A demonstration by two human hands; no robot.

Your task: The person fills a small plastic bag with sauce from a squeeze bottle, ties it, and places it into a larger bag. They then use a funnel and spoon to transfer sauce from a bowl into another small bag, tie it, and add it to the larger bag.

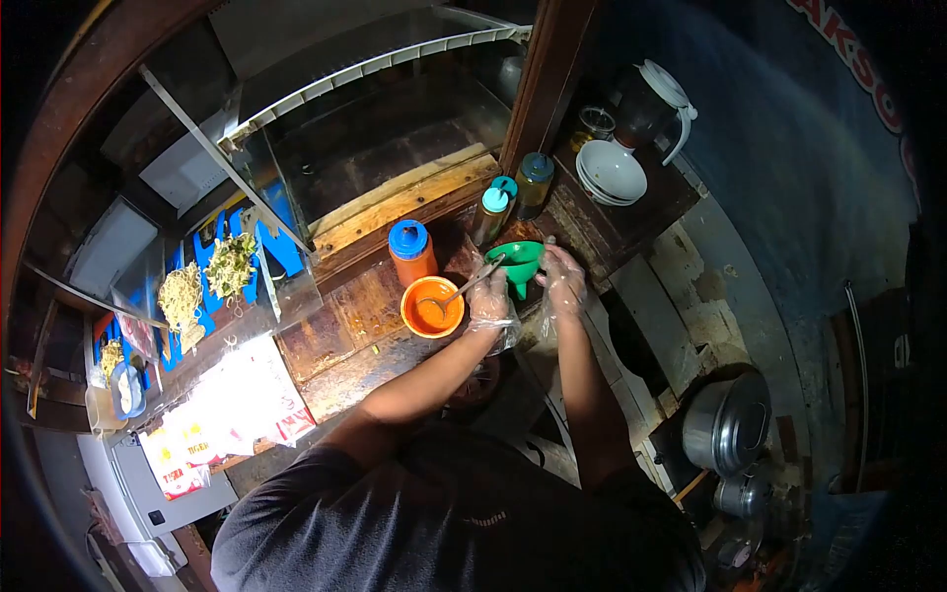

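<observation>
Centre of frame: a small bowl [431,333] sits on the counter [326,331]; a spoon [466,286] rests in it. A squeeze bottle [414,260] stands directly behind the bowl. To the right, the funnel [522,274] is positioned between the left hand [488,298] and right hand [565,283]. Upper right: stacked bowls [613,173], with a pitcher [646,111] behind. Lower right: a pot [726,424]. Left: noodles [181,296] lie above paper sheets [227,405].

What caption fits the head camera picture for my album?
Gloved left hand and right hand with a green funnel between them, near a bowl of orange sauce.
</observation>
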